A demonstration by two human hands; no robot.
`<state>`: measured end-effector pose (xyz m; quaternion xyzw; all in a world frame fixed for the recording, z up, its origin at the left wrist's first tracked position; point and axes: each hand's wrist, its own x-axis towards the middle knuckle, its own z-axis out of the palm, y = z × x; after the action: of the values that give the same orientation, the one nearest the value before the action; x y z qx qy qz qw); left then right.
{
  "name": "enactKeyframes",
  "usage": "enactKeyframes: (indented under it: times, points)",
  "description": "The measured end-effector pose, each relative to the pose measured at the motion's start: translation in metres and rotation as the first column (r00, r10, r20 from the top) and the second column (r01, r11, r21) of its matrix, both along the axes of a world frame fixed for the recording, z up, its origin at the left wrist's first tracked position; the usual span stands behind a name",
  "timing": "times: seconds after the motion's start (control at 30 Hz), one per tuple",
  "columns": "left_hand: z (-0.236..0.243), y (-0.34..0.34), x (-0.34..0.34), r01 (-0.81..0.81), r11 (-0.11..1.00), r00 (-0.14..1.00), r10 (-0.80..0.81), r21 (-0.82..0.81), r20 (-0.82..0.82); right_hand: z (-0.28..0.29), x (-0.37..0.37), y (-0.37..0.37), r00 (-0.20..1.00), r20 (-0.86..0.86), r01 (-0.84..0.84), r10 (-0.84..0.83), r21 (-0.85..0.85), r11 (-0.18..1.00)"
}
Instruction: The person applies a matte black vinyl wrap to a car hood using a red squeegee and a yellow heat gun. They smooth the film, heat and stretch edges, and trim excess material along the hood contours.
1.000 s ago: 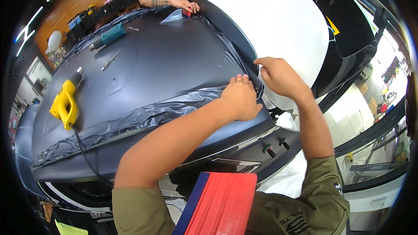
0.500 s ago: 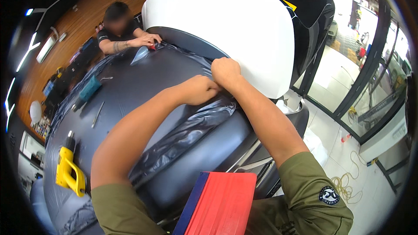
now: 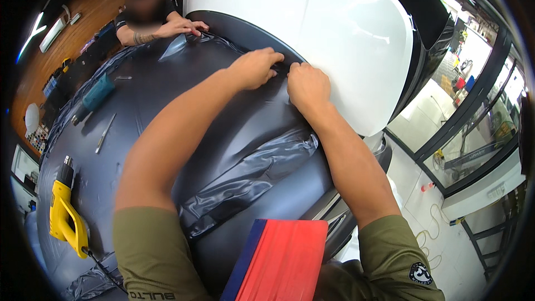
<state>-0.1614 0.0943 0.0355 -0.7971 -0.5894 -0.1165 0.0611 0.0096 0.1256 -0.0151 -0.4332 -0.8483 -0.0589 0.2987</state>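
My left hand point(image 3: 257, 68) is closed, with curled fingers pinching the edge of a dark satin film point(image 3: 217, 111) on a wide curved car panel. Just right of it, my right hand point(image 3: 308, 86) is a fist on the same film edge, beside a dark strip point(image 3: 239, 28) that borders a large glossy white panel point(image 3: 301, 11). Both hands hide the film in their fingers. A wrinkled fold of the film point(image 3: 251, 175) lies below them. At the bottom centre shows a red squeegee point(image 3: 284, 259) with a dark blue edge; no hand holds it.
Across the panel, a co-worker's hands point(image 3: 186, 26) press at the film's far edge. A yellow heat gun point(image 3: 67, 212) with a cord, a teal heat gun point(image 3: 95, 97) and a slim knife-like tool point(image 3: 106, 134) lie on the film. Glass doors point(image 3: 446, 100) stand at right.
The view has shifted. My hands have moved further along the film edge toward the white panel and stand slightly apart. The wrinkled fold looks more spread out.
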Motion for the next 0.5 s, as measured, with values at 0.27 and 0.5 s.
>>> enactKeyframes:
  times: [0.27, 0.5]
  points:
    - [-0.021, 0.017, -0.008, 0.018, 0.99, 0.994, -0.032, 0.137, 0.1, 0.03, 0.038, -0.029, 0.998, 0.054, 0.002, 0.015, -0.315, 0.949]
    - [-0.014, -0.042, 0.009, -0.028, 0.978, 0.994, 0.005, 0.207, 0.113, 0.041, 0.08, -0.024, 0.902, -0.408, -0.345, 0.14, -0.486, 0.803]
